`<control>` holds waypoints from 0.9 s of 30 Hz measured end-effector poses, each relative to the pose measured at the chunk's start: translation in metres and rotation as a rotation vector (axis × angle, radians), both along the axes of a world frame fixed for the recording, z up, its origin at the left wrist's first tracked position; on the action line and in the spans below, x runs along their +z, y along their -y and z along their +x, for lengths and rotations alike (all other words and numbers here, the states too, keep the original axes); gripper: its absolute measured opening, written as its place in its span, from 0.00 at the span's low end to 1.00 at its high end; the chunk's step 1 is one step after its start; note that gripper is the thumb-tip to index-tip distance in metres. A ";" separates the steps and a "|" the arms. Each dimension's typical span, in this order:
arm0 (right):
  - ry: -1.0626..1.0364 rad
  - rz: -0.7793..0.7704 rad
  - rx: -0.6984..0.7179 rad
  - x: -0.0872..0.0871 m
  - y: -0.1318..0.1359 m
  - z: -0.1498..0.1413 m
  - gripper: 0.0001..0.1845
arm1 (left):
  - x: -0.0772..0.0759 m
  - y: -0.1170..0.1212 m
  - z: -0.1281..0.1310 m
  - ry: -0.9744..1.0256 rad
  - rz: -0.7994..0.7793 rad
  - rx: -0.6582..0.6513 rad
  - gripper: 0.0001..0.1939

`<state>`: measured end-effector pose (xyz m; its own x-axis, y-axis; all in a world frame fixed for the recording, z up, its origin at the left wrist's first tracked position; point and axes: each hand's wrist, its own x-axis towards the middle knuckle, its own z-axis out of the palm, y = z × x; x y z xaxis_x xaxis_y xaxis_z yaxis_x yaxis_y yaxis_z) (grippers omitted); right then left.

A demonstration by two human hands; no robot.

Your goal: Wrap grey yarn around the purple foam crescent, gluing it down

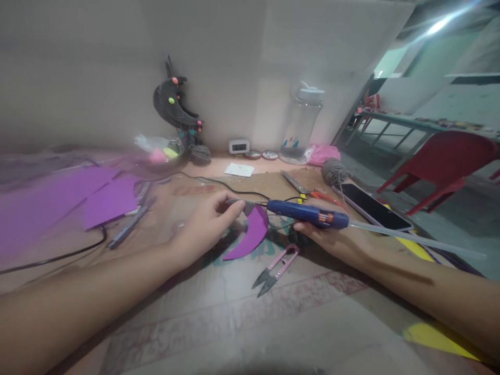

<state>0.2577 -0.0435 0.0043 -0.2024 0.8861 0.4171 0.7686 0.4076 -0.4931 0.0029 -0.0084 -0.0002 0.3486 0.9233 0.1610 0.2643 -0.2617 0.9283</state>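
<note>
My left hand pinches the upper tip of a purple crescent cutout, where some grey material covers the end. My right hand is wrapped round a blue hot glue gun, whose nozzle points left and touches or nearly touches that grey tip. A long clear glue stick juts out of the gun's back. Just below the right hand, a pair of pink-handled thread snips lies on the table. The fingers on the gun's handle are partly hidden.
Orange-handled scissors, a grey yarn ball and a phone lie right. Purple sheets and a pen lie left. Behind stand a clear bottle and a small clock; a dark crescent ornament hangs there.
</note>
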 end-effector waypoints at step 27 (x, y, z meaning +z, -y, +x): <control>0.008 -0.022 -0.018 -0.004 -0.001 0.001 0.11 | -0.002 -0.001 -0.001 0.018 0.013 -0.021 0.14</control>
<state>0.2585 -0.0420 0.0008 -0.1895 0.8986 0.3958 0.7796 0.3828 -0.4957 0.0022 -0.0070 -0.0021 0.3649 0.9135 0.1799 0.2414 -0.2794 0.9293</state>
